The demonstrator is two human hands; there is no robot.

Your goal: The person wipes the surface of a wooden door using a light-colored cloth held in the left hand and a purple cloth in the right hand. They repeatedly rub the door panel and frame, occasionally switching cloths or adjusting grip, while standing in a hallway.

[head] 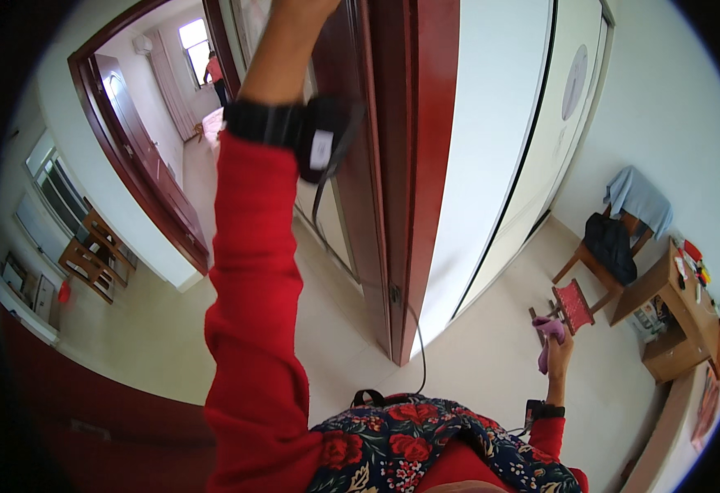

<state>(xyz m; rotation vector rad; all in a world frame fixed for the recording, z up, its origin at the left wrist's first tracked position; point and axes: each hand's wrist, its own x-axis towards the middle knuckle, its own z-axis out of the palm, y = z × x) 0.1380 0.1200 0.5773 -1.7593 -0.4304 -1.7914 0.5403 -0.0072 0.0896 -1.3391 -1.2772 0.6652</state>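
Note:
My left arm reaches straight up past the top edge beside a dark red door frame [427,154]. The left hand itself is out of view; only the bare forearm, a black strap with a device, and the red sleeve show. On the right side, my right hand [558,354] is closed around a crumpled purple cloth [546,330], held low above the tiled floor. Behind the cloth, from this viewpoint, stands a small folding stool [574,308] with a red patterned seat.
A wooden chair [600,265] carries a dark garment and a light blue cloth [637,197]. A desk [680,314] with small items stands at right. Sliding wardrobe doors [538,160] line the wall. Through a left doorway, another person [214,74] is by a window. A cable [422,345] hangs near me.

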